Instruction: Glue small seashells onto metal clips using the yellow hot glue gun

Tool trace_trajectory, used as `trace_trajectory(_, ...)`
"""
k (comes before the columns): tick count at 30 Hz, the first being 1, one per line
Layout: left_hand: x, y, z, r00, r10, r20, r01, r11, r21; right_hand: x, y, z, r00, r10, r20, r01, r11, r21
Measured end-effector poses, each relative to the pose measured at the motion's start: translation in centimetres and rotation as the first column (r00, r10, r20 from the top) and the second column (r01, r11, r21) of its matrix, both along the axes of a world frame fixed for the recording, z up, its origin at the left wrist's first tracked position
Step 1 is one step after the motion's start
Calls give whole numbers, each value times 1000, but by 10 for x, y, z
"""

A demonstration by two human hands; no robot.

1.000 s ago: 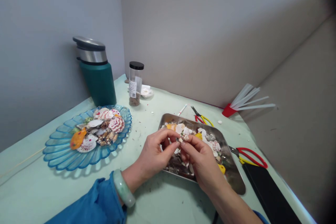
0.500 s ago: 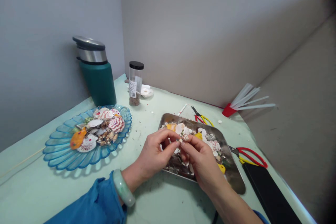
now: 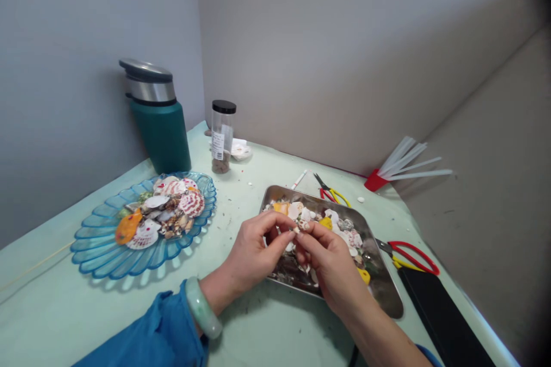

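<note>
Over the front part of a metal tray (image 3: 390, 295), my left hand (image 3: 260, 246) and my right hand (image 3: 329, 258) meet at the fingertips. Both pinch a tiny pale piece (image 3: 297, 230) that looks like a small shell, partly covered by the fingers. In the tray lie many white, patterned and yellow shells (image 3: 342, 229), some hidden behind my hands. To the left, a blue scalloped plate (image 3: 92, 246) holds another heap of shells, among them an orange one (image 3: 128, 227) and a red-speckled one (image 3: 191, 203).
A green bottle (image 3: 161, 135) and a clear jar with a black lid (image 3: 221, 137) stand at the back left. Small pliers (image 3: 331, 190), red-handled scissors (image 3: 413, 257), a black flat object (image 3: 443, 312) and a red cup of translucent sticks (image 3: 375, 180) lie around the tray. A thin stick (image 3: 38, 264) juts out leftward.
</note>
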State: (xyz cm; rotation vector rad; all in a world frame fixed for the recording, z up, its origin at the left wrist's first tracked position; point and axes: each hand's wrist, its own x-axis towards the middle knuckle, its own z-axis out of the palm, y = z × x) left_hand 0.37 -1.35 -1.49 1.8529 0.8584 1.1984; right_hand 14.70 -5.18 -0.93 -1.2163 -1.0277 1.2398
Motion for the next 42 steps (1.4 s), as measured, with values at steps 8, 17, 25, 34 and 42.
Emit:
trace_trajectory(8,0,-1,-1,1000,-5,15,5,1000,-17,1,1,-1,1000,8,-9,-8,1000,-2)
trace_trajectory(17,1,-1,-2,1000,-2,18,3,1000,-17,0,1,-1,1000,-11,1,11,1000,-1)
trace_trajectory(25,1,-1,-1,1000,21,-5,-21,1000,-4,-2,-1,1,1000,-7,-4,7,1000,-10)
trace_trajectory(34,0,-2,2,1000,14,-25,-14,1000,4,-1,0,3,1000,11,-11,-11,1000,-12)
trace_trajectory(42,0,-2,1,1000,6,-28,-5,1000,19,-1,0,2,1000,15,-16,-15,1000,-6)
